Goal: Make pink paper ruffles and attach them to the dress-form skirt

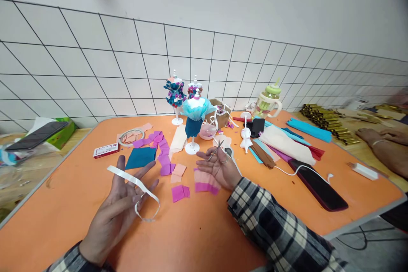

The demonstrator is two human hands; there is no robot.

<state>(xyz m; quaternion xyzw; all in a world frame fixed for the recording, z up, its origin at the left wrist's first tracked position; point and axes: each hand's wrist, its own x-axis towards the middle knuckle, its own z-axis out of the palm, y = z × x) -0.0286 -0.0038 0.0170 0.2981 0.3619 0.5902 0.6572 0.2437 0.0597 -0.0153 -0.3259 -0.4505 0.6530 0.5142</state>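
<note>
1. Left hand, 7 o'clock: fingers spread wide, white ribbon draped across them, its far end curling down to the orange surface.
2. Right hand, centre: loosely curled, holding small scissors.
3. Mannequin, 12 o'clock: already dressed in blue paper.
4. Paper squares, between the hands: cut and lying loose, seemingly not yet attached.

Table, orange; ribbon, white; scissors, silver; sleeve, black, white and yellow plaid; paper squares, magenta; sheet, teal; mannequin, white, light blue top, dark teal skirt; phone, dark red; wall, white, black grid; sticks, gold; box, green.
</note>
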